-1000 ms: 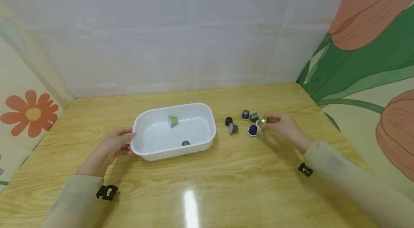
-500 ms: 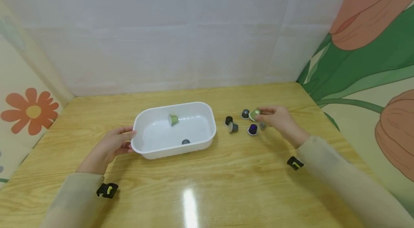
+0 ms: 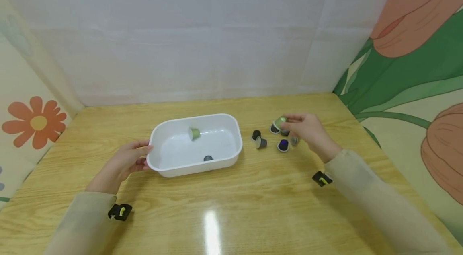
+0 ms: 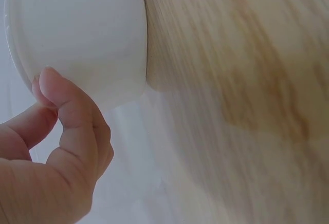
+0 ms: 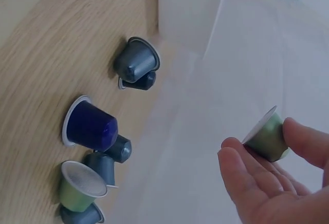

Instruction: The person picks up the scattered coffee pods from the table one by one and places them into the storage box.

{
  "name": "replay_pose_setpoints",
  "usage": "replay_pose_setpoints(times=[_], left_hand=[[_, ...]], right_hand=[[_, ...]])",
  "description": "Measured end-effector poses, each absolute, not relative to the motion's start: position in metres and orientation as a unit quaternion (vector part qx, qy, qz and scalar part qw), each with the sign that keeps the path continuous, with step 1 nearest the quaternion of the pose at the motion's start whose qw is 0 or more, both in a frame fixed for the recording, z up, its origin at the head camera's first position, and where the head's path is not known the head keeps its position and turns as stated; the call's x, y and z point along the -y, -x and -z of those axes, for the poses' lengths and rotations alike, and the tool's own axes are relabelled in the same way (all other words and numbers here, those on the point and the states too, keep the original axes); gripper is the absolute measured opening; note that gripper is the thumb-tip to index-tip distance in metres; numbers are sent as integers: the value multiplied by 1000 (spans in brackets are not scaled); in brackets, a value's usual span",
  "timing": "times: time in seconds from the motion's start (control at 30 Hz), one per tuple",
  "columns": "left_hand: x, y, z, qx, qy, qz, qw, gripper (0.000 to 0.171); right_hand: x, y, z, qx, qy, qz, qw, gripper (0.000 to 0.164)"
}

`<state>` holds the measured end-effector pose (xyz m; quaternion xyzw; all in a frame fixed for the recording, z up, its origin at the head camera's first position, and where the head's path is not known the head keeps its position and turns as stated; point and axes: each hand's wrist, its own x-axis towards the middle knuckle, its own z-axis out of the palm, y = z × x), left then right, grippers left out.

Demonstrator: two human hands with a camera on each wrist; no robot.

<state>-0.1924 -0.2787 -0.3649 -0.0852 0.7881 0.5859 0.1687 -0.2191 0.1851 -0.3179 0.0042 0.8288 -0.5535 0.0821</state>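
My left hand (image 3: 124, 163) grips the left end of a white oblong container (image 3: 197, 169), thumb at the rim and curled fingers against the outer wall (image 4: 82, 44). Inside lie a green coffee capsule (image 3: 195, 133) and a dark grey capsule (image 3: 207, 158), the latter partly hidden by the near wall. My right hand (image 3: 308, 132) pinches another green coffee capsule (image 5: 268, 137) between thumb and fingers, raised over the loose capsules. Below it on the table are a purple-blue capsule (image 3: 283, 145), a black one (image 3: 256, 134), a grey one (image 3: 261, 142) and several more, some covered by the hand.
The wooden table (image 3: 173, 214) meets a white cloth backdrop (image 3: 202, 46) at its far edge. Patterned flower panels stand at both sides. In the right wrist view, a green capsule (image 5: 77, 196) with a pale lid sits among grey ones.
My right hand has lifted the pinched green capsule and carried it slightly left and toward the backdrop. The left hand and the container look unmoved.
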Motion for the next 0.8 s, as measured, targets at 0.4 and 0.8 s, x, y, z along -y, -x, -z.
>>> replay_pose_setpoints(times=[0.4,0.8], left_hand=[[279,194,366,-787,88,-587,168,58],[279,192,366,-787,86,-588,168,57]], right_hand=[[-175,223,312,-811,-7,579,81,48],[-155,227,309,-794,-8,599,102,47]])
